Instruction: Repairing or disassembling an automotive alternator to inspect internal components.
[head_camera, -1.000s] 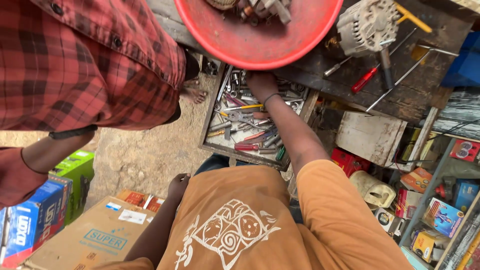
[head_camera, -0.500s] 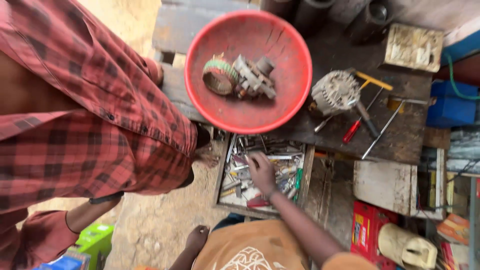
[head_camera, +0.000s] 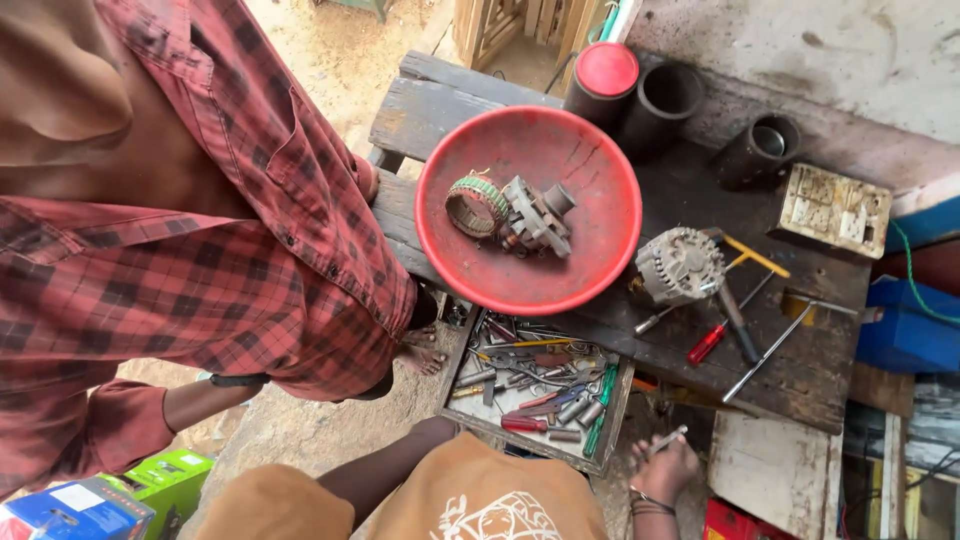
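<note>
Neither of my hands shows in the head view. A person in a red plaid shirt (head_camera: 230, 250) stands at the left, one forearm with a dark wristband (head_camera: 215, 392) hanging down. Below, a crouching person in an orange shirt (head_camera: 480, 495) holds a small metal tool in a hand (head_camera: 665, 465) beside an open wooden tool drawer (head_camera: 455, 375) full of wrenches and screwdrivers. On the dark bench (head_camera: 430, 110) a red basin (head_camera: 600, 150) holds a copper-wound ring (head_camera: 477, 205) and a grey metal rotor part (head_camera: 535, 220). A silver alternator (head_camera: 682, 265) lies right of the basin.
A red-handled screwdriver (head_camera: 705, 345) and long metal tools lie on the bench. Black cylinders (head_camera: 668, 100) and a red-capped one (head_camera: 605, 75) stand at the back, with a cream switch plate (head_camera: 835, 208). A blue crate (head_camera: 905, 330) sits right, green and blue boxes (head_camera: 165, 480) bottom left.
The view has risen and shifted, showing the whole bench. The crouching person's hand has left the tool drawer and moved to the lower right, now holding a small metal tool.
</note>
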